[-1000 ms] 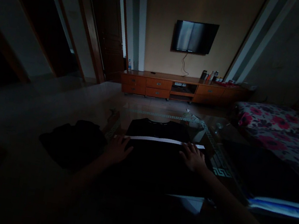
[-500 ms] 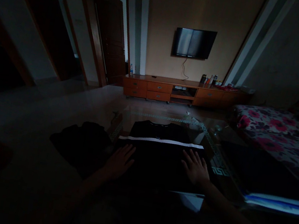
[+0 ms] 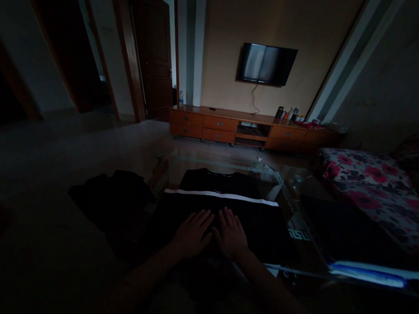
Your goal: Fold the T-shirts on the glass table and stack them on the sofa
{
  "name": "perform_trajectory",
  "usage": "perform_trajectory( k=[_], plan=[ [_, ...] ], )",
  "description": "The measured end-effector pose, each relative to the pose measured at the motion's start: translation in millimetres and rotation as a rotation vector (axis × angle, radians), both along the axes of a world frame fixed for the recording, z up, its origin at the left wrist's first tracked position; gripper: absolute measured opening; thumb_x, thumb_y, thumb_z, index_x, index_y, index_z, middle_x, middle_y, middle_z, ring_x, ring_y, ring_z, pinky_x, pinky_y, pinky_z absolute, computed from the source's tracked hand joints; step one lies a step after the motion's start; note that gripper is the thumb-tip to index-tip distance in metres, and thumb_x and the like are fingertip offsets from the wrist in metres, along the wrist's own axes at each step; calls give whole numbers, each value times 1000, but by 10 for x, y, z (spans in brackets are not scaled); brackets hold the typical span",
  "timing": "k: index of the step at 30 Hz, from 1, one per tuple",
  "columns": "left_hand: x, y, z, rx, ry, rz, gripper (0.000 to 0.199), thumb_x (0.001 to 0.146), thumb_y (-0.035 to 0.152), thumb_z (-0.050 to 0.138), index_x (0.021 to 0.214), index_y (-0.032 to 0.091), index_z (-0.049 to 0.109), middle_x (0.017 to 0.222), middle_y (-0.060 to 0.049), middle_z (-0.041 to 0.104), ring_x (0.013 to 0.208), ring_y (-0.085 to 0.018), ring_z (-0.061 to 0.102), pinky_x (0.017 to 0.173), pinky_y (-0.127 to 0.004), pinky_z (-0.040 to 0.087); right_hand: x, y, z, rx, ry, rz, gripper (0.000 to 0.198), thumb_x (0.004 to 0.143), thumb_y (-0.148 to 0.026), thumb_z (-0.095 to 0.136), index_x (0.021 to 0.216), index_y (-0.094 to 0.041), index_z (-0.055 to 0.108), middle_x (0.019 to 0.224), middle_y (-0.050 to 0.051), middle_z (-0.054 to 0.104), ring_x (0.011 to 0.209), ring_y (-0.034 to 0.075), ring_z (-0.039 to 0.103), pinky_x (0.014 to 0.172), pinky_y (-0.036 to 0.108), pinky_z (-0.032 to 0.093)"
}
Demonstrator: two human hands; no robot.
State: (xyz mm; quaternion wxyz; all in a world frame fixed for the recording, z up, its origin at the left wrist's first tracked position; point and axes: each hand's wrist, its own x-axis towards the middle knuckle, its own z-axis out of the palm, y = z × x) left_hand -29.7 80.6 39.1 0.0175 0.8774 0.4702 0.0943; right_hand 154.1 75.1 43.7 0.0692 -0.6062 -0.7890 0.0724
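A dark T-shirt [image 3: 261,230] lies folded over on a glass table, its neckline showing at the far side. A white strip [image 3: 227,196] runs across it along the folded part's far edge. My left hand [image 3: 192,233] rests flat on the dark cloth with fingers outstretched. Close beside it, my right hand [image 3: 232,233] lies flat on the same cloth, fingers slightly apart. Neither hand grips anything. The room is dim, so the folds under my hands cannot be made out.
A dark heap of cloth [image 3: 110,196] sits at the table's left. On the right is a dark folded stack [image 3: 360,238] with white and blue edges [image 3: 370,273]. The glass table [image 3: 299,234] has a patterned border. Beyond stand a floral sofa [image 3: 371,171] and a TV cabinet [image 3: 219,124].
Both hands have slid inward over the cloth, from its two sides to near its middle, and now lie almost together. The view has shifted slightly.
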Motion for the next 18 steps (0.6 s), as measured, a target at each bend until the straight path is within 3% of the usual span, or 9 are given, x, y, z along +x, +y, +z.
perform_trajectory(
  k=[3,8,11,18],
  plan=[
    [-195,7,18,2,22,36,67,101,55,39,160,24,32,168,-5,25,155,-26,23,125,-49,24,263,-55,-78,5,-20,-97,82,101,-65,27,163,-12,24,170,14,10,158,30,9,126,48,10],
    [-763,68,12,50,61,202,72,101,60,36,160,20,32,168,-8,25,155,-28,23,125,-48,22,1208,-212,-234,93,-109,-292,80,101,-65,24,164,-15,22,170,9,10,158,29,8,127,52,11],
    [-990,98,-35,78,59,264,76,100,61,37,161,17,30,168,-11,26,155,-29,23,124,-47,23,1666,-290,-342,126,-118,-243,81,101,-62,24,163,-11,25,170,10,15,158,26,11,127,47,16],
    [-1037,78,-128,51,61,396,87,92,72,45,159,17,36,166,-17,29,153,-41,22,121,-52,24,1786,-342,-419,144,-101,-299,87,98,-67,26,161,-7,28,168,16,22,157,29,15,125,47,22]
  ],
)
